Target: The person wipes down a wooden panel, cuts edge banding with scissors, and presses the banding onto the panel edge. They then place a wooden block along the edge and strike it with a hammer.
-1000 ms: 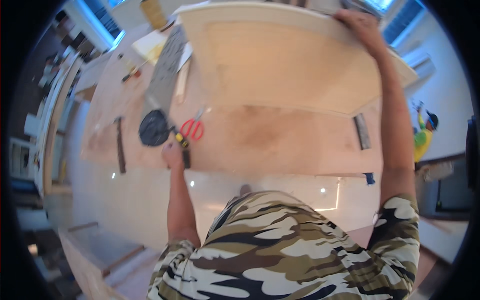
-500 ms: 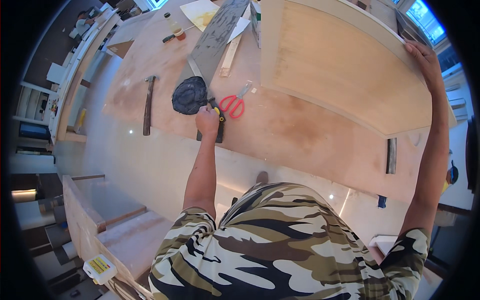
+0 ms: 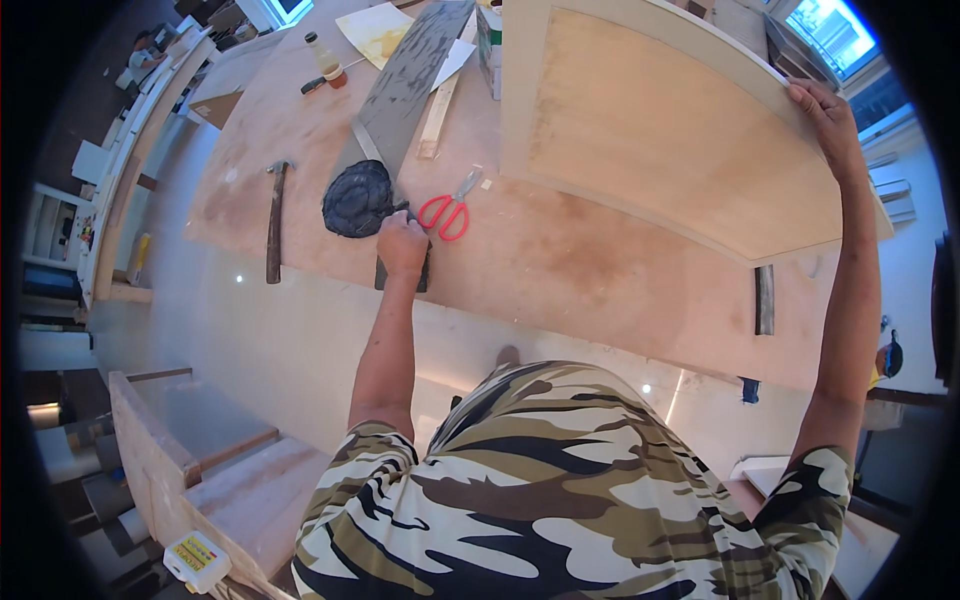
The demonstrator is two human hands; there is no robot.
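My right hand grips the upper right edge of a large framed wooden panel, which is tilted up on the table. My left hand is closed at the table's near edge, over a dark strip. A small dark bit shows at its fingers; what it holds is mostly hidden. Just beyond the left hand sits a round, crinkled black lump on a long smeared grey board. Red-handled scissors lie right of that hand, a claw hammer further left.
The wooden table carries a small bottle, a pale wood strip and a short dark strip. An open wooden cabinet piece with a yellow-white box stands lower left. Another person is far left.
The view has shifted slightly, so everything sits a little further left. A yellow-and-black tool beside my left hand no longer shows. My right hand still holds the panel.
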